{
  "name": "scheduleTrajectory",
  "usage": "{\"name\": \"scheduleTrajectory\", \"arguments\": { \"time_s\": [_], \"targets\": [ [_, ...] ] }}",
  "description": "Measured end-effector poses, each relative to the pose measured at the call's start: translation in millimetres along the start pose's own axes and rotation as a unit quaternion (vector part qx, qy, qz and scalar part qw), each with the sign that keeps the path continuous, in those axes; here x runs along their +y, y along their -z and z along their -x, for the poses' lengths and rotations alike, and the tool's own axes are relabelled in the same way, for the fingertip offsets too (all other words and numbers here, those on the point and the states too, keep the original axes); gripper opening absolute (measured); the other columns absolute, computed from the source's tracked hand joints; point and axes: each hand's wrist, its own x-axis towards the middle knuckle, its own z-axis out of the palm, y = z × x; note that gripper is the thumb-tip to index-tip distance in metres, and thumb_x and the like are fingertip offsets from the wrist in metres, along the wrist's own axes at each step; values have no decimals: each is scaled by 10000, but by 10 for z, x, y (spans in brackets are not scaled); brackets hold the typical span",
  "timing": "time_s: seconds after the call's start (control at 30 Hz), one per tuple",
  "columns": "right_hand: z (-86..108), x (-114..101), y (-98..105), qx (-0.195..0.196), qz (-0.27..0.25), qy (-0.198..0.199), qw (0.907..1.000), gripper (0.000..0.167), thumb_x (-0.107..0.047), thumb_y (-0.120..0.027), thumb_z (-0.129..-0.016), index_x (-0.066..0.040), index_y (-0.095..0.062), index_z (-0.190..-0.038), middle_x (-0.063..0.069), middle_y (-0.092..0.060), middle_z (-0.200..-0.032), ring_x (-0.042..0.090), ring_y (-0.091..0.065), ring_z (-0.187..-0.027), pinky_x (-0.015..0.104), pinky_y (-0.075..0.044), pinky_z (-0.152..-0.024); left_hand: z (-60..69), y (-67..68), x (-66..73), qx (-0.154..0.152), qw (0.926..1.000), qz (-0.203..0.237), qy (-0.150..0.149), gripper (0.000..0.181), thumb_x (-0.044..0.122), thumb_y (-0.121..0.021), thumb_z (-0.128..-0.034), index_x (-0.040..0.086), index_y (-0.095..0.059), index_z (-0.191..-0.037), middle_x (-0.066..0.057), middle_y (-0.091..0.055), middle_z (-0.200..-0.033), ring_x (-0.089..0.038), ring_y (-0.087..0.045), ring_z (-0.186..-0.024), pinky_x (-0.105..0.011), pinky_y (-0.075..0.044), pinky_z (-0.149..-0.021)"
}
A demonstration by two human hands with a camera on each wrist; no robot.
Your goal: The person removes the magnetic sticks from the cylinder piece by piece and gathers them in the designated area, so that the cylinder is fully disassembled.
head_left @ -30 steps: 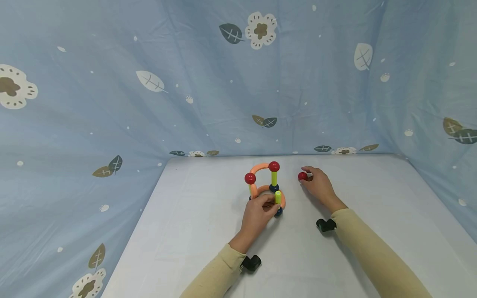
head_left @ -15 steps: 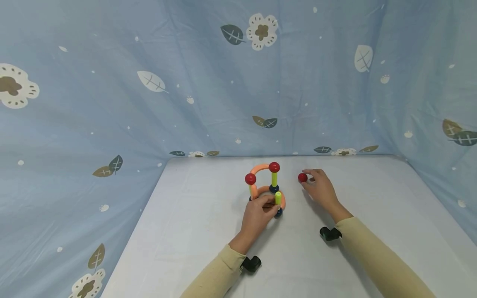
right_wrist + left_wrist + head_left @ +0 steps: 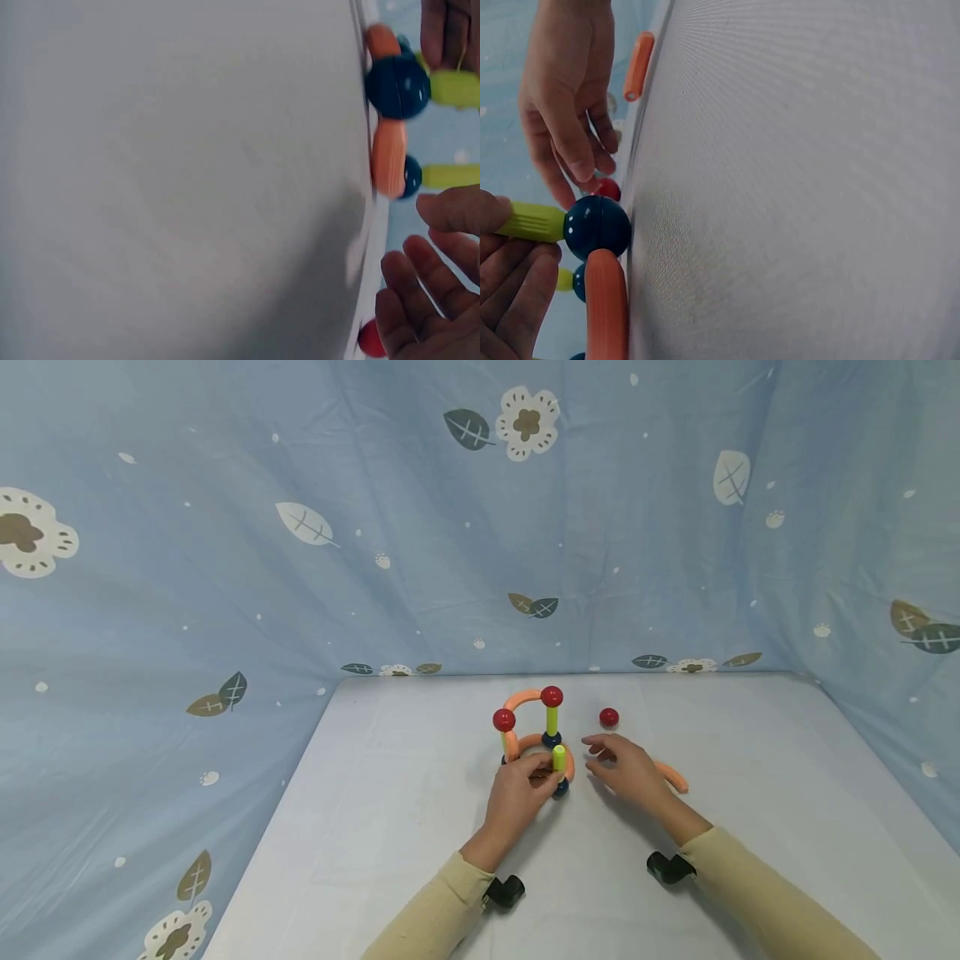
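Observation:
A toy frame of balls and sticks stands on the white table. Orange curved sticks (image 3: 534,741) link navy balls at its base. Two red balls (image 3: 504,720) top its upright sticks, joined by an orange arc (image 3: 522,697). My left hand (image 3: 513,793) pinches an upright yellow-green stick (image 3: 536,223), which sits on a navy ball (image 3: 598,227) at the near corner; its top end is bare. My right hand (image 3: 628,772) hovers just right of the frame, fingers loosely bent and holding nothing. Beyond it a loose red ball (image 3: 609,717) lies on the table.
A loose orange curved stick (image 3: 672,777) lies just right of my right hand, partly hidden by it. The white table (image 3: 390,827) meets a blue patterned cloth (image 3: 420,527) at the back and sides. A black wrist device (image 3: 670,867) hangs beneath each forearm.
My right hand has let go of the loose red ball and moved nearer and slightly left, toward the frame. The loose orange stick has come into view. My left hand stays put.

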Motion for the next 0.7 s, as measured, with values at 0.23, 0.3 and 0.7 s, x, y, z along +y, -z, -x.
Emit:
{"name": "scheduleTrajectory", "arguments": {
  "time_s": [0.23, 0.3, 0.7],
  "targets": [
    [172, -61, -109, -321, -172, 145, 9992, 382, -154, -776, -913, -104, -684, -1280, -1, -700, -1066, 160, -667, -945, 362, -577, -815, -1, 0, 3, 18, 10000, -34, 56, 201, 144, -751, -940, 117, -757, -1138, 28, -761, -1041, -10, -698, -922, -125, -544, -788],
    [195, -86, -121, -402, -273, 119, 9987, 368, -147, -774, -912, -111, -691, -1269, -22, -698, -1060, 139, -658, -938, 351, -571, -818, -2, 1, 1, 18, 10000, -33, 56, 198, 147, -746, -944, 118, -758, -1139, 32, -760, -1041, -10, -698, -922, -127, -545, -786],
    [276, -155, -136, -569, -468, 72, 9973, 350, -150, -770, -917, -123, -697, -1258, -25, -712, -1089, 119, -647, -948, 348, -570, -835, 12, 4, 17, 37, 9998, -186, 68, 210, 147, -743, -940, 125, -759, -1148, 34, -762, -1048, -12, -703, -919, -129, -548, -768]
  ]
}}
